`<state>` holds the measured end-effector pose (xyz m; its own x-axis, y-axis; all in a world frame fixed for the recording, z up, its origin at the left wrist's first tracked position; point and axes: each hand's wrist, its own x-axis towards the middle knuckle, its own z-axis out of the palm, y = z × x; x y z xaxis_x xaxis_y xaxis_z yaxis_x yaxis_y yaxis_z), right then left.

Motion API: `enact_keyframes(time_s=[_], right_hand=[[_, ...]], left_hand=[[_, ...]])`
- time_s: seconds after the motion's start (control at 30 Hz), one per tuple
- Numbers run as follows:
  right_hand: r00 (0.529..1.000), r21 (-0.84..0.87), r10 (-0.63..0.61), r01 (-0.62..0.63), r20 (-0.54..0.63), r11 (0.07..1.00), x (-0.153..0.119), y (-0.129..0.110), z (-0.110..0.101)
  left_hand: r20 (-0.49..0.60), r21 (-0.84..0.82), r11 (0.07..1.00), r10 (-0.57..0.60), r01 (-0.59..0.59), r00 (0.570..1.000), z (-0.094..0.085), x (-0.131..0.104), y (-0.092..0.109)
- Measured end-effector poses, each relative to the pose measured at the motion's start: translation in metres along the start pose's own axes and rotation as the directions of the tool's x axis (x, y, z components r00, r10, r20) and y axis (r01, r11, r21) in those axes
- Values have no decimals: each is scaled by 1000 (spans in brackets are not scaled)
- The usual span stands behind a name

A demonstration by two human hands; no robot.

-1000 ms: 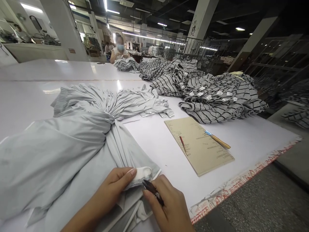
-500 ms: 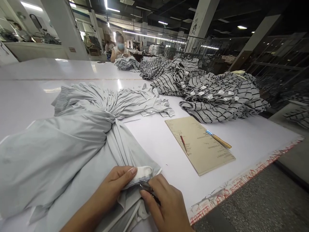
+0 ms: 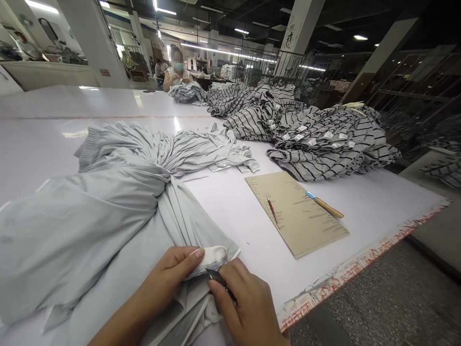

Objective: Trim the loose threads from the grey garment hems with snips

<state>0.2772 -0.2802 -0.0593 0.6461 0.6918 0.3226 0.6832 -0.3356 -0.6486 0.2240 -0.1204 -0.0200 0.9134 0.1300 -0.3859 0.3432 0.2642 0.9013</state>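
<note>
Pale grey garments (image 3: pixel 108 206) lie gathered in a twisted heap across the left of the table. My left hand (image 3: pixel 176 269) pinches a garment edge with a white band (image 3: pixel 214 254), thumb on top. Along this band runs a bluish-grey stitched seam. My right hand (image 3: pixel 248 298) is closed around small dark thread snips (image 3: pixel 219 278), mostly covered by the fingers. Their tip points left, close against the seam just below the white band; whether it touches a thread is too small to tell.
A brown printed paper pad (image 3: pixel 298 221) holds a red pen (image 3: pixel 272 211) and a wooden-handled tool with a blue end (image 3: pixel 325 203). Beyond are piles of black-striped grey garments (image 3: pixel 331 139) with white labels. Another person (image 3: pixel 176 77) sits across the table (image 3: pixel 382 211).
The snips' tip has turned slightly and shows as one dark point at the seam. Both hands stay almost in place; the whole view has shifted a little.
</note>
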Motion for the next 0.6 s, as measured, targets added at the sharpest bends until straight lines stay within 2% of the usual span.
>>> enact_keyframes(time_s=[0.07, 0.13, 0.2, 0.23, 0.27, 0.3, 0.33, 0.37, 0.4, 0.47, 0.53, 0.6], right_hand=[[999, 55, 32, -33, 22, 998, 1, 1, -4], [995, 98, 103, -104, 15, 990, 2, 4, -11], [982, 131, 186, -182, -17, 974, 2, 11, -21], [975, 145, 219, -212, -36, 967, 2, 15, -27], [968, 156, 245, -234, -58, 960, 1, 20, -32], [959, 163, 270, -254, -83, 953, 0, 24, -37], [950, 167, 293, -273, -111, 947, -2, 28, -41], [939, 172, 315, -290, -138, 941, -3, 32, -44], [929, 179, 334, -305, -160, 935, -5, 34, -47], [916, 207, 359, -323, -176, 924, -9, 37, -49], [917, 235, 365, -323, -163, 917, -11, 37, -48], [920, 244, 365, -324, -146, 914, -13, 35, -47]], left_hand=[[-34, 82, 996, 39, -36, 999, 0, 1, -4], [-92, 200, 974, 130, -109, 987, -1, 1, -4], [-185, 327, 921, 281, -211, 942, -3, -2, 4], [-235, 414, 864, 407, -288, 883, -4, -6, 11], [-262, 507, 780, 544, -366, 797, -4, -9, 20], [-254, 584, 688, 658, -430, 708, -4, -13, 31], [-200, 641, 607, 723, -469, 662, -2, -15, 41], [-124, 681, 553, 734, -481, 667, 2, -16, 50], [-49, 705, 533, 694, -467, 718, 7, -14, 56], [49, 763, 538, 505, -358, 862, 21, -1, 56], [48, 850, 465, 397, -246, 917, 36, 22, 39], [1, 910, 391, 325, -135, 946, 47, 46, 14]])
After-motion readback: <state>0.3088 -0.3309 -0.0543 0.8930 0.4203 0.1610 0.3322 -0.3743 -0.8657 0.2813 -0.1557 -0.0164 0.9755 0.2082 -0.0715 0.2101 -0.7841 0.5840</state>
